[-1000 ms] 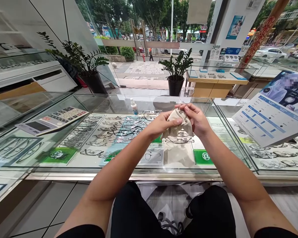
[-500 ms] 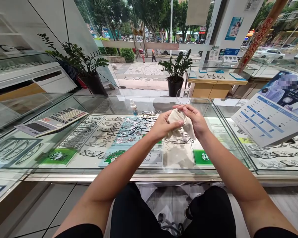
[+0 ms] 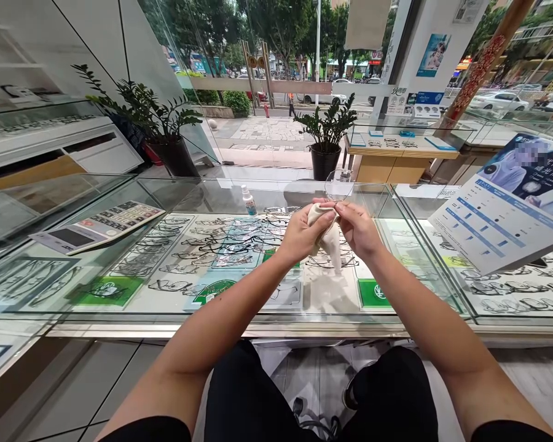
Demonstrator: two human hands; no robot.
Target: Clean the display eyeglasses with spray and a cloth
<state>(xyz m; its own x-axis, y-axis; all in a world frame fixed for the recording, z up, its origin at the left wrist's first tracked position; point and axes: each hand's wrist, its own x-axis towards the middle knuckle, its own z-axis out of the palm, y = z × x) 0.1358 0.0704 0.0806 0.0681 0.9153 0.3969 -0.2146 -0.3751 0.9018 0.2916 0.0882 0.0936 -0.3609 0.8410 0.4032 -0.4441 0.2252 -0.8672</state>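
Note:
Above the glass counter, my left hand [image 3: 300, 234] is closed on a cream cleaning cloth [image 3: 332, 248], thumb on top, its loose end hanging down between my hands. My right hand [image 3: 360, 230] is beside it, fingers pinching a pair of thin-rimmed eyeglasses [image 3: 338, 199]. A lens of the eyeglasses stands up beyond my fingertips; the part inside the cloth and fingers is hidden. Below my hands, rows of eyeglass frames [image 3: 233, 248] lie under the glass. Left of my hands, a small white spray bottle [image 3: 248, 201] stands on the counter.
A large calculator [image 3: 99, 226] rests tilted on the counter's left. On the right stands a printed display board [image 3: 502, 212]. The glass counter's front edge [image 3: 230, 330] runs before my knees. Potted plants [image 3: 325, 161] stand beyond, by the window.
My right hand has shifted slightly left and down, its fingers now pinching at the eyeglasses. The cloth has drawn out of the right hand and hangs lower from the left.

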